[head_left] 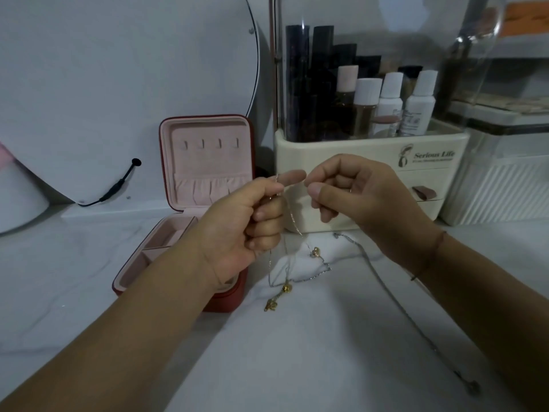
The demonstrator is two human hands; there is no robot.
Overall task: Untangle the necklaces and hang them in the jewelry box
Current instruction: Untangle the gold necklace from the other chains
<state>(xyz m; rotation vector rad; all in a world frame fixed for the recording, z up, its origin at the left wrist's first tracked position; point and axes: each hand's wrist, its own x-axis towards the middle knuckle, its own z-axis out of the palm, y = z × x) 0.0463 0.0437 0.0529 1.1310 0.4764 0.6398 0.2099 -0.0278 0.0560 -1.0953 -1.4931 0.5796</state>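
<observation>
1. Above the table, the gold chain is pinched by the curled fingers of the left hand and, it seems, of the right hand.
2. It hangs straight down from the fingers to the tangle with the silver chain.
3. The open jewelry box stands to the left, nearer the left hand.
4. Counted: 4 hooks, 1 box, at least 2 necklaces.
</observation>
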